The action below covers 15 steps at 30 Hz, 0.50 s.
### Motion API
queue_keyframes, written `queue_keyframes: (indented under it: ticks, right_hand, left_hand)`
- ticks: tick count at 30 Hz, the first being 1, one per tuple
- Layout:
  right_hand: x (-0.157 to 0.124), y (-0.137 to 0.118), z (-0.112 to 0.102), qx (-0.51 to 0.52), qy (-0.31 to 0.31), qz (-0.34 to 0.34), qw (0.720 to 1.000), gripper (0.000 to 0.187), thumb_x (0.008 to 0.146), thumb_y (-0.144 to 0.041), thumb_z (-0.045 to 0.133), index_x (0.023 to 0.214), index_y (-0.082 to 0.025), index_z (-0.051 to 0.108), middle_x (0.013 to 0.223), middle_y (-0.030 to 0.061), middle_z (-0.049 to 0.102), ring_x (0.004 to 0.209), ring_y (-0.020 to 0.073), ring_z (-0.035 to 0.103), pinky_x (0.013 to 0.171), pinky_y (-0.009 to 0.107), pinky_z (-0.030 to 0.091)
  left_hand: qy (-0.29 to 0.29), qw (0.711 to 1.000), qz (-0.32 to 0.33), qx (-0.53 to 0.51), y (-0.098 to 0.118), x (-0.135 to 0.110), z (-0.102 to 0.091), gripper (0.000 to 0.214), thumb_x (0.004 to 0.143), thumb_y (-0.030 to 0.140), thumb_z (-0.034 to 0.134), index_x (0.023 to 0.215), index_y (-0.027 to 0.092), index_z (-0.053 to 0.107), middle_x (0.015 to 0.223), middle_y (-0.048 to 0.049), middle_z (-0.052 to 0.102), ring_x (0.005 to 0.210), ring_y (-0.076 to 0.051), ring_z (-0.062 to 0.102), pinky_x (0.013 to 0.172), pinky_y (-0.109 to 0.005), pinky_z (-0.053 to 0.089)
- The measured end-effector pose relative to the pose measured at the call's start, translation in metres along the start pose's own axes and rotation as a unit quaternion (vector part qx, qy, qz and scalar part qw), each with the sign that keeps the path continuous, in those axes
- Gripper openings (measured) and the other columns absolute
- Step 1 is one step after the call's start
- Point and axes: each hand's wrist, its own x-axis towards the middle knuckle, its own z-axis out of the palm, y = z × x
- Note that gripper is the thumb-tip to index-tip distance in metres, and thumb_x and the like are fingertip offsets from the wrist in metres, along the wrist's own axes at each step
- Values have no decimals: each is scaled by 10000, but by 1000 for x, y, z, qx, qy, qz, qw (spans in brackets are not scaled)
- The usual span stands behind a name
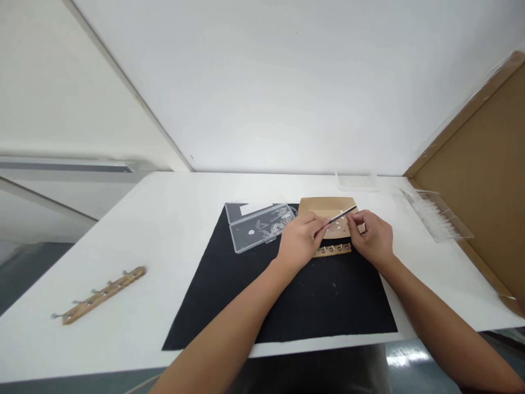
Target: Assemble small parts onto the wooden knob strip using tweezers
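Observation:
My left hand point(301, 235) is closed around one end of a thin black-and-silver stick point(343, 214), which slants up to the right. Just below the stick's far end, the thumb and fingers of my right hand point(371, 235) are pinched together; whatever is between them is too small to make out. Beneath both hands lies a tan paper sheet point(309, 204) with small pale bits on it. In front of it, a wooden strip point(333, 250) with several metal pegs rests on the black mat point(311, 306), partly hidden by my left hand.
An open clear plastic case point(250, 241) with several transparent pieces lies left of my hands. Another wooden strip point(104, 294) with pegs sits at the table's left. A clear tray point(356, 181) stands at the back, a clear pack point(435, 216) at right beside a cardboard panel point(484, 164).

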Motion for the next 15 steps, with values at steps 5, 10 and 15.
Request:
queue_keyframes:
  ticks: [5, 10, 15]
  right_hand:
    - [0, -3, 6, -52, 14, -69, 996, 177, 1014, -308, 627, 857, -228, 623, 774, 5, 770, 654, 199, 671, 689, 345, 437]
    - [-1, -8, 7, -52, -16, -80, 995, 204, 1013, -313, 626, 827, -233, 604, 738, 0, 746, 614, 190, 632, 660, 346, 396]
    - [2, -7, 3, -37, -5, -19, 999, 184, 1005, -326, 634, 848, -233, 611, 752, -3, 746, 653, 200, 642, 705, 345, 417]
  left_hand:
    - [-5, 998, 1, 57, 3, 0, -1, 246, 1070, 293, 578, 1045, 192, 801, 829, -56, 720, 808, -177, 683, 708, -271, 506]
    - [-9, 996, 0, 83, 7, 0, -2, 288, 1081, 304, 555, 976, 185, 795, 806, -52, 693, 779, -163, 649, 682, -260, 465]
    - [2, 997, -3, 71, 10, 0, 1, 280, 1082, 302, 556, 990, 176, 789, 839, -56, 712, 806, -159, 675, 703, -255, 480]
